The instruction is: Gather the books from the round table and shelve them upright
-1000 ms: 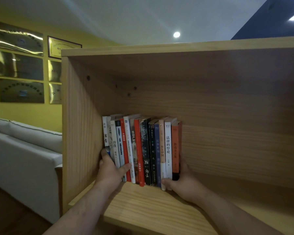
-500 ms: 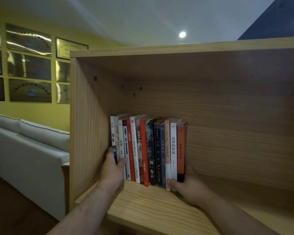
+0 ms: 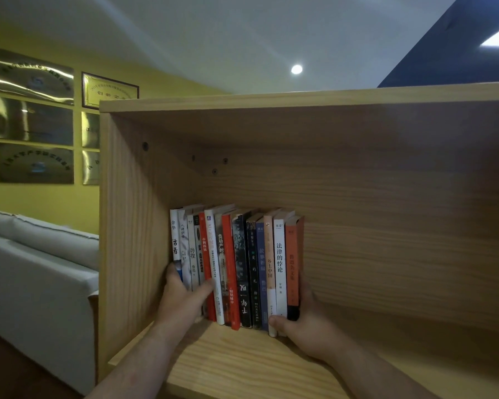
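A row of several books (image 3: 242,269) stands upright, spines facing me, at the back left of a wooden shelf compartment (image 3: 242,367). My left hand (image 3: 182,300) holds the left end of the row, with fingers against the outer white book and the thumb lying across the lower spines. My right hand (image 3: 308,326) holds the right end. Its thumb rests on the bottom of the white spine and its fingers lie along the side of the orange book (image 3: 293,263). The row is squeezed between both hands.
The compartment's left wall (image 3: 127,226) stands a short gap left of the books. Bare shelf board stretches to the right of the row. Outside on the left are a grey sofa (image 3: 41,269) and framed plaques (image 3: 35,122) on a yellow wall.
The view has shifted a little. Both hands stay at the ends of the row, and the books stand where they were.
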A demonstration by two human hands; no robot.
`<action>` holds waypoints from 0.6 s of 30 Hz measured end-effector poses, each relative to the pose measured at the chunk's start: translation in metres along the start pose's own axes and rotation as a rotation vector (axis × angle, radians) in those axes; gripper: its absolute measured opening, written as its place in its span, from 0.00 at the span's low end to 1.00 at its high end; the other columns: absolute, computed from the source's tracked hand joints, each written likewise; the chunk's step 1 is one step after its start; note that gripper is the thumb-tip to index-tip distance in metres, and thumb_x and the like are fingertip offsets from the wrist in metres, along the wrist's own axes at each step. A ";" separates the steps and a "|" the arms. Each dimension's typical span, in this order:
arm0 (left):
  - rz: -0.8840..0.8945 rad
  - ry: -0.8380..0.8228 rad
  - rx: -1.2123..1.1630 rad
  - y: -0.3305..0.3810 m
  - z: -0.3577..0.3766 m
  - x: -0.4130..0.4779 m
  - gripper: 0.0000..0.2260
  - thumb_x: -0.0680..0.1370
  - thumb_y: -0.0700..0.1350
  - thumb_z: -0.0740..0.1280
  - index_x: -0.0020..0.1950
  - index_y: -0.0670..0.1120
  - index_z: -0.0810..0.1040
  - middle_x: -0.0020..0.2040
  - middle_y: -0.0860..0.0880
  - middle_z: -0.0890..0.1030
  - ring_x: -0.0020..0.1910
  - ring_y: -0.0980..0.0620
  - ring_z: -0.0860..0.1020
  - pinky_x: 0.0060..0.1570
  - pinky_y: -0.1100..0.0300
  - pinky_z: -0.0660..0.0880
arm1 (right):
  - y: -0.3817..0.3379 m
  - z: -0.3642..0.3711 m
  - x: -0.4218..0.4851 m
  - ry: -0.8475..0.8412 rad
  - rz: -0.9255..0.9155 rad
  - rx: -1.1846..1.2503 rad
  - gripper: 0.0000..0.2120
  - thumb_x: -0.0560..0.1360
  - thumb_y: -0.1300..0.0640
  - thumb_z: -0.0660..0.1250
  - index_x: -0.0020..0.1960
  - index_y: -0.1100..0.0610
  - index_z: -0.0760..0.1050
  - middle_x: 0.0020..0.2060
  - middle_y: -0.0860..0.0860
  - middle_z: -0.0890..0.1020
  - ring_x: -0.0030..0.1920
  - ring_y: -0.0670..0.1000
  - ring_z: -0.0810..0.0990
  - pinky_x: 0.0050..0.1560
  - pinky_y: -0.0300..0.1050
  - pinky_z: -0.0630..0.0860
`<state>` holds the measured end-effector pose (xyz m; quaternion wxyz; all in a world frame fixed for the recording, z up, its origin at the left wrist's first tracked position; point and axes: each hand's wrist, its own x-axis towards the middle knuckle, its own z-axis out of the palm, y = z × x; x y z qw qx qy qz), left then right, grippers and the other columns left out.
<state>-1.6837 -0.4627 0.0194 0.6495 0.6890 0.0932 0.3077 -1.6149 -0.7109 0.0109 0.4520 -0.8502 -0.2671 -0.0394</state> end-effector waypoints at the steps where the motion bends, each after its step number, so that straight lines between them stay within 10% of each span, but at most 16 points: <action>1: -0.006 -0.018 0.007 0.000 0.001 0.000 0.28 0.73 0.42 0.76 0.66 0.55 0.66 0.56 0.54 0.81 0.55 0.56 0.80 0.51 0.56 0.79 | 0.001 0.000 0.000 0.000 -0.010 0.007 0.58 0.59 0.37 0.76 0.77 0.32 0.41 0.67 0.38 0.74 0.64 0.43 0.77 0.67 0.51 0.76; 9: 0.004 0.014 0.112 -0.009 0.003 0.010 0.39 0.66 0.39 0.81 0.67 0.55 0.62 0.59 0.52 0.79 0.58 0.51 0.80 0.55 0.50 0.80 | 0.009 0.004 0.007 0.010 0.028 -0.051 0.67 0.53 0.35 0.80 0.79 0.39 0.41 0.70 0.41 0.73 0.64 0.42 0.77 0.66 0.49 0.77; 13: -0.021 0.008 0.211 -0.001 0.000 0.000 0.42 0.63 0.52 0.81 0.68 0.58 0.59 0.64 0.49 0.77 0.60 0.48 0.79 0.59 0.44 0.79 | 0.001 0.000 0.002 0.017 0.044 -0.058 0.66 0.55 0.37 0.80 0.80 0.39 0.40 0.71 0.41 0.69 0.67 0.45 0.74 0.69 0.49 0.74; 18: 0.163 0.056 0.925 0.016 -0.002 -0.055 0.32 0.72 0.65 0.68 0.71 0.51 0.65 0.63 0.49 0.69 0.62 0.51 0.71 0.63 0.52 0.75 | -0.018 -0.008 -0.020 0.083 -0.020 -0.052 0.41 0.72 0.46 0.74 0.77 0.40 0.54 0.63 0.38 0.71 0.62 0.43 0.75 0.60 0.40 0.73</action>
